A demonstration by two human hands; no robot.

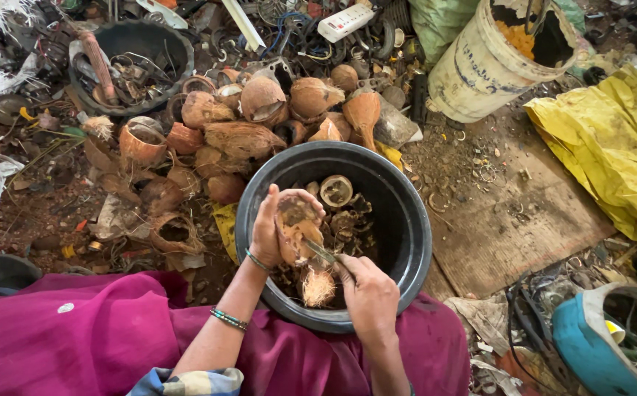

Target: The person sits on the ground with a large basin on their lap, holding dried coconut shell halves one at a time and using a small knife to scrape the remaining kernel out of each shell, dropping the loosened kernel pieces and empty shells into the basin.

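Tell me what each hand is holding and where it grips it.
The left hand cups a coconut shell half around its outer curve, over the black tub. The right hand grips a thin metal tool by its rear end, tip inside the shell.

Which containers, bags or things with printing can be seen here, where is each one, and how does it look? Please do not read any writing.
Cream plastic bucket: top right, tilted, blue printing on its side, orange pieces inside.
Yellow plastic bag: right edge, crumpled and dirty.
Green sack: top, left of the bucket.
White power strip: top centre, long, among cables.
Black basin: centre, round, below the left hand and right hand.
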